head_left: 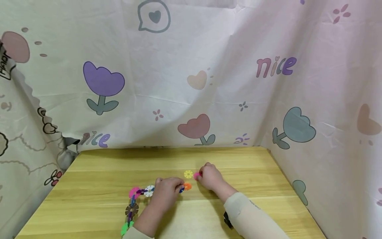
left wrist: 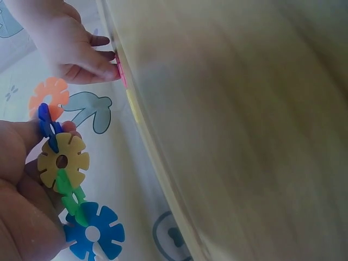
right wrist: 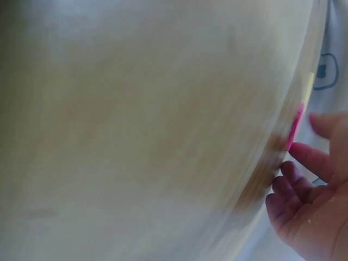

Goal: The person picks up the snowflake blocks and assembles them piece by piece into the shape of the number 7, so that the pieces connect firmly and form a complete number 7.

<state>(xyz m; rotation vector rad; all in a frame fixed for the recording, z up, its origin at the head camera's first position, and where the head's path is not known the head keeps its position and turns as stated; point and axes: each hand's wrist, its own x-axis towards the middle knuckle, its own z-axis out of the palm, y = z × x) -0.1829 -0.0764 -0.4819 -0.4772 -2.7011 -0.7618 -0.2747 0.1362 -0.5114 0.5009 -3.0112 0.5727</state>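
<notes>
A chain of slotted plastic flower discs runs across the table, with a pink disc, a white disc and a brown disc. My left hand pinches the dark blue disc near the chain's end, which an orange disc forms. Yellow, green and blue discs hang below those fingers. My right hand reaches a loose pink disc lying flat. Its forefinger touches that disc; the thumb stands apart.
A loose yellow disc lies left of the loose pink one. Under the right forearm a black object is partly hidden. Printed cloth hangs behind and beside the wooden table.
</notes>
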